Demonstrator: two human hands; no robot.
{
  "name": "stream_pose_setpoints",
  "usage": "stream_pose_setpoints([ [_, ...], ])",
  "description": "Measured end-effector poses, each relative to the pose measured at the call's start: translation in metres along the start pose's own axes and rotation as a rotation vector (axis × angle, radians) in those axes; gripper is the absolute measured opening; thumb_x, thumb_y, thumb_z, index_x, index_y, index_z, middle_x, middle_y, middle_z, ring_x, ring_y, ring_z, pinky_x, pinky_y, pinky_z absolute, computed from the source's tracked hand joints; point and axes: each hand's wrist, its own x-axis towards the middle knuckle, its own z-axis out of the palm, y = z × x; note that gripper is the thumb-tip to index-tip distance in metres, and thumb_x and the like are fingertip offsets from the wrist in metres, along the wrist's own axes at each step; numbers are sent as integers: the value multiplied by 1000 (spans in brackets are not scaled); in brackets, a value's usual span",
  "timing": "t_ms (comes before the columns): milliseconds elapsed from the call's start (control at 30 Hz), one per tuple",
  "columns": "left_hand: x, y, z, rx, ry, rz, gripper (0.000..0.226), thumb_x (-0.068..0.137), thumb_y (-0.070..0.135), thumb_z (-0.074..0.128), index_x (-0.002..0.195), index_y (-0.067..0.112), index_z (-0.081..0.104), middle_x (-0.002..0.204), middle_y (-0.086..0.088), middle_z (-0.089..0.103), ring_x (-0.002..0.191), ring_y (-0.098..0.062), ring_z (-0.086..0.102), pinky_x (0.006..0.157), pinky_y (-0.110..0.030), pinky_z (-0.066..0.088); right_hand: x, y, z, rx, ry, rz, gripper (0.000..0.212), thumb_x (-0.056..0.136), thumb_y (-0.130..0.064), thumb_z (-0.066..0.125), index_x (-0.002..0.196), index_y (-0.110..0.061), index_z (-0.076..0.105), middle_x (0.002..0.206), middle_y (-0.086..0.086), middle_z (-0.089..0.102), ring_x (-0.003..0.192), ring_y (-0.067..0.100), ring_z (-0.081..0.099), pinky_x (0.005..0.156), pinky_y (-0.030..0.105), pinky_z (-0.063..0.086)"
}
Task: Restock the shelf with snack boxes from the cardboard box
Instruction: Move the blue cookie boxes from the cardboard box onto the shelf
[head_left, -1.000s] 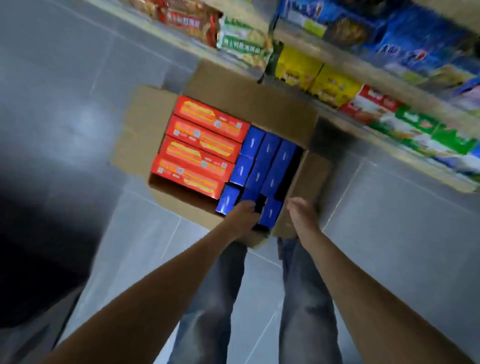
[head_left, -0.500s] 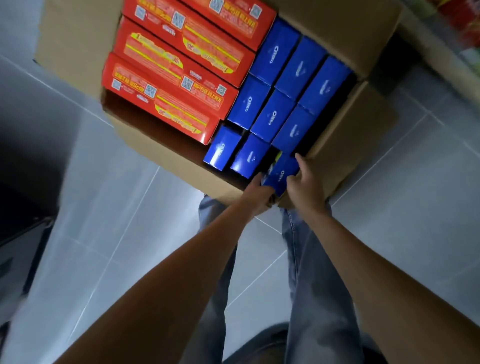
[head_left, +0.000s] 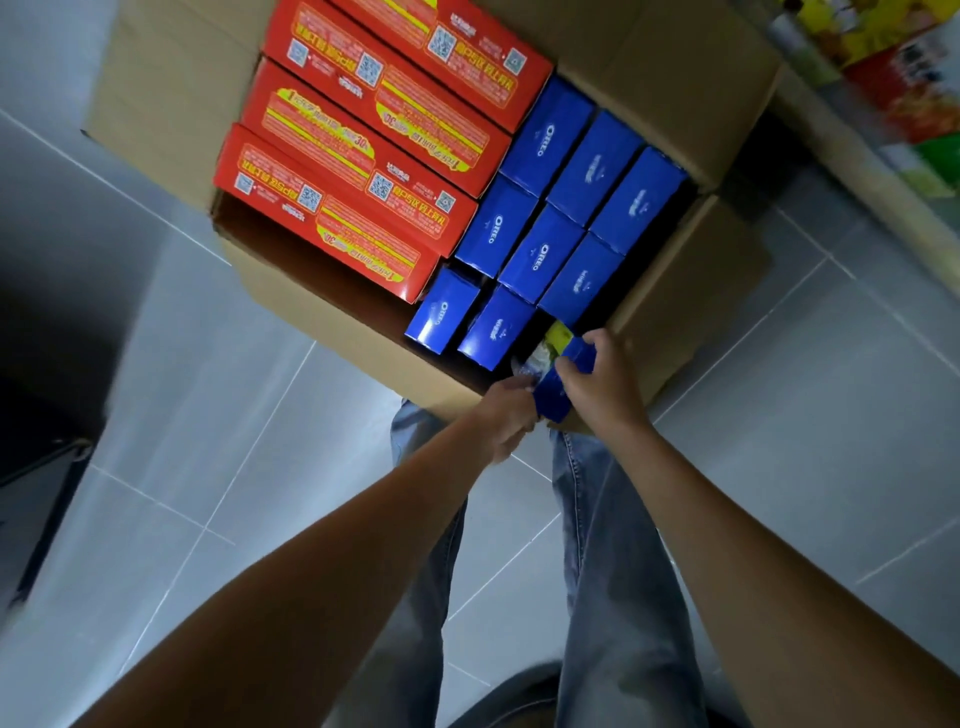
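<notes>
- jeans (head_left: 613, 571) and a grey tiled floor (head_left: 805, 415) lie below the forearms, nearer than either hand; the tile looks smooth and slightly glossy.
- the left hand (head_left: 506, 415) curls against the near left edge of the held blue box (head_left: 556, 387). its fingertips are mostly hidden, so i cannot tell how firm the clasp is.
- the right hand (head_left: 605, 384) wraps the same box from the right, with its fingers bent over the top.
- the held blue box sits between the two hands, at the near right corner of the cardboard box (head_left: 337, 322), partly raised from its slot. its long axis seems to run up out of the carton, leaning toward the person, so a straight lift looks like the way out.
- just beyond the fingers, a crinkly yellow-green packet (head_left: 556, 335) shows in the gap.
- past the hands, blue boxes (head_left: 543, 254) stand on end, packed side against side. they are smooth printed card with sharp corners.
- further off, to the left of the left hand, long flat red boxes (head_left: 363, 171) lie overlapping, and they look glossy.
- the shelf (head_left: 862, 166) is far beyond and to the right of the right hand, which is the nearer hand to it. the carry likely swings up and rightward.
</notes>
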Motion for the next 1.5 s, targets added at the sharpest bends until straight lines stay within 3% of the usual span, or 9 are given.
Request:
stream_pose_setpoints([
  [133,-27,-4,-8,123,-92,-14,66,81,-22,29,136,10,46,132,-19,50,114,-21,49,87,-29,37,-23,-11,-7,-23,107,25,49,82,-30,69,118,-9,42,127,13,41,110,29,53,80,38,55],
  [333,-93,28,-5,665,-154,97,47,91,-5,48,135,11,48,113,-13,60,94,-18,53,75,-23,46,-58,-34,-44,62,134,82,39,80,-12,68,101,-14,36,122,14,45,103,31,54,69,32,48],
  [500,-155,86,3,967,117,465,40,93,8,45,132,5,47,131,-14,53,114,-34,55,87,-36,47,-104,-65,-95,155,119,11,33,80,-14,66,98,-15,38,102,8,51,82,20,52,50,20,35],
  [667,-241,133,24,1168,0,654,65,89,-1,47,147,17,26,152,-10,30,134,-28,38,95,-30,39,-156,-119,-160,164,80,-112,33,76,-13,70,96,-16,44,84,-6,51,85,17,54,67,30,45],
  [833,-343,172,54,1321,-37,817,68,86,6,57,146,16,28,147,-7,38,134,-24,38,102,-28,34,-211,-192,-223,129,89,-304,56,73,-11,73,118,-25,42,123,5,47,114,22,48,92,38,43],
  [967,-431,200,70,1459,50,935,86,88,27,62,151,27,3,156,-5,22,142,-27,23,110,-35,28,-274,-250,-276,122,122,-471,86,75,-11,73,140,-38,24,147,6,24,131,30,36,99,49,42],
  [1267,-609,232,93,1349,-47,1212,70,75,30,76,135,25,42,126,3,50,118,-22,50,95,-36,42,-428,-337,-375,77,363,-779,83,80,-3,66,146,-29,23,154,4,14,134,25,35,77,37,48],
  [1400,-674,229,102,1206,-71,1378,37,78,30,75,90,18,42,84,1,41,72,-18,40,61,-32,32,-490,-355,-408,18,558,-816,74,83,-11,66,145,-23,28,148,3,27,132,20,37,96,36,44],
  [1500,-719,223,106,1010,-125,1425,30,85,24,69,86,22,38,86,2,41,79,-15,44,65,-28,38,-533,-362,-432,52,696,-828,70,87,-17,64,146,-22,26,151,0,21,138,21,30,102,35,40],
])
